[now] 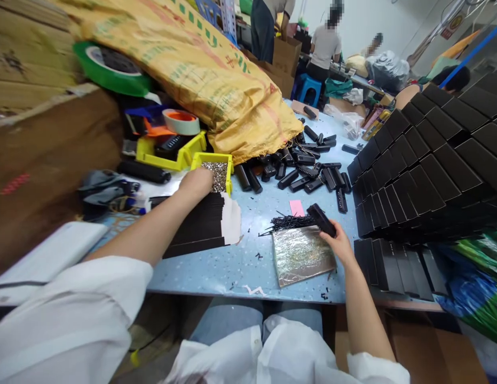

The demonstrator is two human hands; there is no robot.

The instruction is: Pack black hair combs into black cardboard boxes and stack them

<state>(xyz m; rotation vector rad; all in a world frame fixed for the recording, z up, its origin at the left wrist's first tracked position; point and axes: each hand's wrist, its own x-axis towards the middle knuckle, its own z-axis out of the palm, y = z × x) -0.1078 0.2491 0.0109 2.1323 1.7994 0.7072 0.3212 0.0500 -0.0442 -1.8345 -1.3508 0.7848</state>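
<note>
My left hand (pixel 197 183) reaches into a small yellow bin (pixel 231 181) filled with tiny metal screws (pixel 216 175). Its fingers look curled together, and their tips are hidden, so whatever they pinch cannot be made out. My right hand (pixel 341 244) grips a long black plastic device (pixel 321 220) by its near end, tilted above the corner of a block wrapped in clear film (pixel 303 255). Behind that block lies a bundle of thin black strips (pixel 290 222). Several similar black devices (pixel 308 170) are heaped farther back on the blue table (pixel 252 272).
A yellow woven sack (pixel 232 90) slopes over the back left. Black boxes (pixel 424 160) are stacked high at the right, and flat black cartons (pixel 196 224) lie under my left forearm. Tape rolls (pixel 181 121) and a cardboard box (pixel 52 154) stand left. People work in the background.
</note>
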